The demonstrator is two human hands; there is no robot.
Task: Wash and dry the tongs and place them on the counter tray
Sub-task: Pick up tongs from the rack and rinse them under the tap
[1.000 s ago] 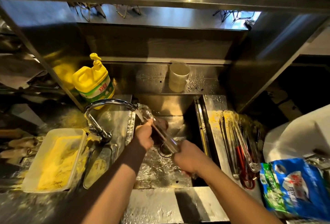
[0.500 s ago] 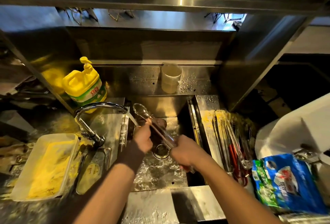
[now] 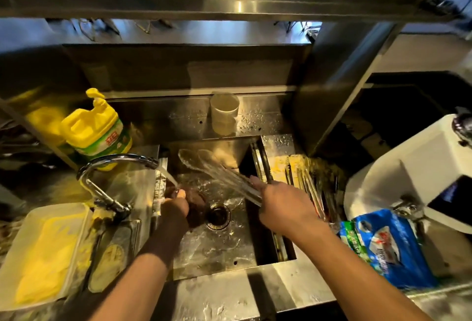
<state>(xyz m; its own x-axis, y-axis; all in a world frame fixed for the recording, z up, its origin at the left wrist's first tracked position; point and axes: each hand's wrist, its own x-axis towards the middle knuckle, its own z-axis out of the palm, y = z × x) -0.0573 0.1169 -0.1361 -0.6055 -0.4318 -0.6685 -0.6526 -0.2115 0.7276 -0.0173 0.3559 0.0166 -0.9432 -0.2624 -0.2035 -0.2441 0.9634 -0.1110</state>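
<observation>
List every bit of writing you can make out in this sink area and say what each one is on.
Yellow detergent bottle: red characters on its white and green label, too blurred to read.
Blue and green packet: red and white print on its front, too blurred to read.
Nothing else in view bears legible text; no word or number can be quoted with confidence.

Two hands (image 3: 176, 208) (image 3: 283, 208) — one tongs (image 3: 219, 175), one faucet (image 3: 107, 175).
</observation>
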